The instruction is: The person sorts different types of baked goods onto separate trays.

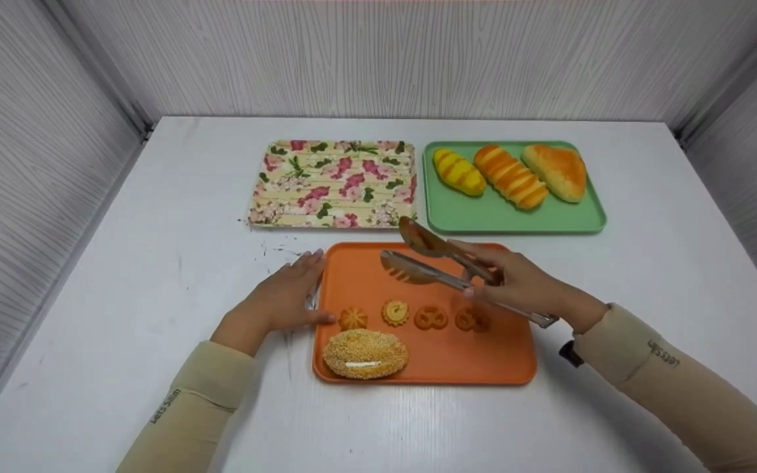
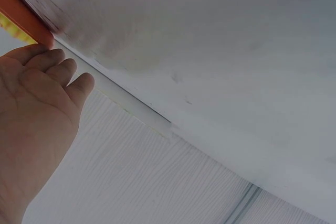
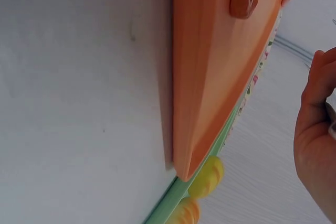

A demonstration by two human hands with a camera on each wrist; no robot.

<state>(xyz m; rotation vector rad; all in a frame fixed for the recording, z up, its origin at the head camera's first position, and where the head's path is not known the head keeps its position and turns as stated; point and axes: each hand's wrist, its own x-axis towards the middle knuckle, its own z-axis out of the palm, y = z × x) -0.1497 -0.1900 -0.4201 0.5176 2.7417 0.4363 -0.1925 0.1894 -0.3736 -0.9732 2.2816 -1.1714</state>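
My left hand (image 1: 284, 293) rests against the left edge of the orange tray (image 1: 470, 361), fingers extended and thumb at the rim. In the left wrist view its fingertips (image 2: 81, 85) meet the tray's side. My right hand (image 1: 516, 279) grips metal serving tongs (image 1: 441, 276) above the tray, their two ends spread apart with nothing between them. On the tray lie a round cookie (image 1: 353, 318), a scalloped cookie (image 1: 395, 313) and two pretzel-shaped cookies (image 1: 431, 318) in a row. A sesame-coated bun (image 1: 365, 355) sits at the tray's front left corner.
Behind stands a green tray (image 1: 516, 220) bearing a yellow bread (image 1: 458, 172), a striped loaf (image 1: 510, 176) and a triangular bread (image 1: 557, 172). Beside it is a floral tray (image 1: 332, 184). Pale wood-grain panels (image 1: 378, 59) enclose the white table (image 1: 175, 236) at the back and sides.
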